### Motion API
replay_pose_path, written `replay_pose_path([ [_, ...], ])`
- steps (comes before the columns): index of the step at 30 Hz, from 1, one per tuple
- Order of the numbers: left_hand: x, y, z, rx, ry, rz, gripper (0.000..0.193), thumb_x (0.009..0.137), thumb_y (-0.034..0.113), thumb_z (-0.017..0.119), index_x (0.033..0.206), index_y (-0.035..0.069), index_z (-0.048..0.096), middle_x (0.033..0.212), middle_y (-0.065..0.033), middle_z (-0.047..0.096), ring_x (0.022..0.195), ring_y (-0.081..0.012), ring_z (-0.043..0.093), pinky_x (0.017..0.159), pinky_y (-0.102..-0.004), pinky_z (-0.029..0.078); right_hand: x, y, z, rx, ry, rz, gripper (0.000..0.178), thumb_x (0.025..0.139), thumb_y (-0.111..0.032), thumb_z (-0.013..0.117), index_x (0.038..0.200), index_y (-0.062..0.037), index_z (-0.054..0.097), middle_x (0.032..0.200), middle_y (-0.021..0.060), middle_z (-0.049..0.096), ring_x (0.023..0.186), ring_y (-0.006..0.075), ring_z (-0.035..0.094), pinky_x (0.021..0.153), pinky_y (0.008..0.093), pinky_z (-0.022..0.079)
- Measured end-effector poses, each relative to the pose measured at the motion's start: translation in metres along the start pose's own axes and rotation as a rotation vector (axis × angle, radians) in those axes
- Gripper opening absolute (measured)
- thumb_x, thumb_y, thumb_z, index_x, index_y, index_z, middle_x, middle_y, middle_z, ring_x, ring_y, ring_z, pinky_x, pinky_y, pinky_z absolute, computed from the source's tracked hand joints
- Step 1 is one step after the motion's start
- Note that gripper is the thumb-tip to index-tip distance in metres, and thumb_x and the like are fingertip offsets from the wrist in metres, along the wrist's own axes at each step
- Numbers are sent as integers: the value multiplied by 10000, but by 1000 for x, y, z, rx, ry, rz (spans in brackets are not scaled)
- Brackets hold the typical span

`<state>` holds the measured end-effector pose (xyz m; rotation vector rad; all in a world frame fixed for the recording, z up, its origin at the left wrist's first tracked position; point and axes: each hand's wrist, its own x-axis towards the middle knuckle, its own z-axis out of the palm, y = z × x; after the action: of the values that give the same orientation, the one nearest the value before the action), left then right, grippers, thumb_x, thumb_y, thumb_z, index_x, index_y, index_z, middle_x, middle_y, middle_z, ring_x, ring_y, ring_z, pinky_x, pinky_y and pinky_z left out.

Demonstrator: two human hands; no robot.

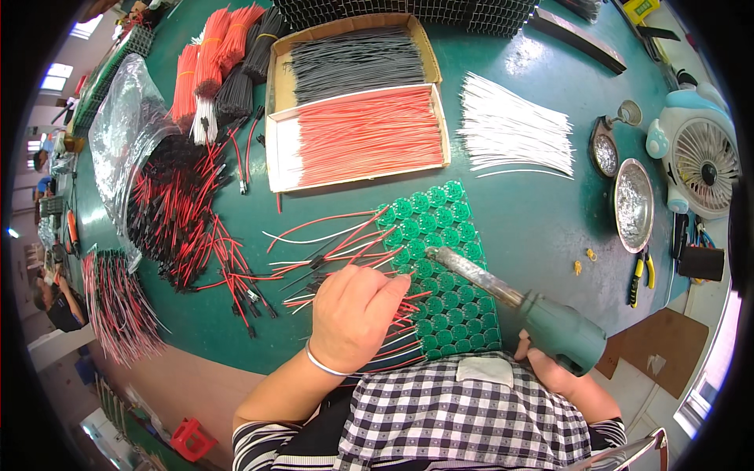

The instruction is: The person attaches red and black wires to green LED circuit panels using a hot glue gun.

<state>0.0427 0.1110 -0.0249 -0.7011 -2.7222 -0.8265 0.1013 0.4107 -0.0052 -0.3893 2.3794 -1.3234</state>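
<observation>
My left hand (355, 310) is closed in a pinch at the left edge of a green circuit board panel (449, 320), among thin red, white and black wires (342, 255). It appears to grip a wire, though the fingers mostly hide it. The panel bears rows of small round boards, and wires trail leftward from its left side. In my right hand (550, 370) is a soldering iron (561, 328) with a thick green handle. Its metal shaft points up and left, with the tip over the panel just right of my left fingertips.
Beyond the panel stand boxes of red wires (369, 137) and dark wires (357, 63). White wires (514, 125) lie to their right. A heap of red-black wires (173, 204) spreads at left. A metal dish (633, 206), pliers (638, 279) and a fan (703, 157) are at right.
</observation>
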Motion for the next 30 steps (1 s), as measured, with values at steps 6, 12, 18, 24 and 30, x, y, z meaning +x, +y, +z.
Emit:
replay_pose_path([
  [6,1,1,0,-2,-9,-7,323,562,8,649,882,46,680,735,-49,530,645,-220,516,553,-324,421,5,-10,1,234,50,226,215,714,-24,664,928,-36,652,866,108,662,755,278,650,761,399,505],
  [12,2,2,-1,-22,10,-25,346,536,-12,672,878,42,669,767,-63,533,663,-234,524,564,-330,429,8,-7,0,115,8,116,228,713,-25,662,940,-42,654,902,110,668,818,298,649,778,403,502],
  [18,1,-2,0,-8,33,-36,350,538,-42,660,879,41,666,783,-65,538,675,-239,531,570,-333,436,13,-9,-2,99,-32,80,249,726,-30,633,974,-46,649,946,114,665,865,312,641,818,413,489],
  [24,0,-2,0,5,19,-38,362,540,-59,642,888,41,668,783,-61,536,683,-238,535,577,-332,443,19,-10,-3,122,-28,-48,248,732,-20,613,977,-38,645,947,117,662,872,315,637,820,411,487],
  [30,0,-4,1,11,33,-17,358,547,-46,639,892,46,670,780,-53,539,680,-232,536,569,-332,440,19,-10,-2,189,-23,2,215,733,-13,605,946,-22,631,915,129,651,814,319,627,760,399,499],
])
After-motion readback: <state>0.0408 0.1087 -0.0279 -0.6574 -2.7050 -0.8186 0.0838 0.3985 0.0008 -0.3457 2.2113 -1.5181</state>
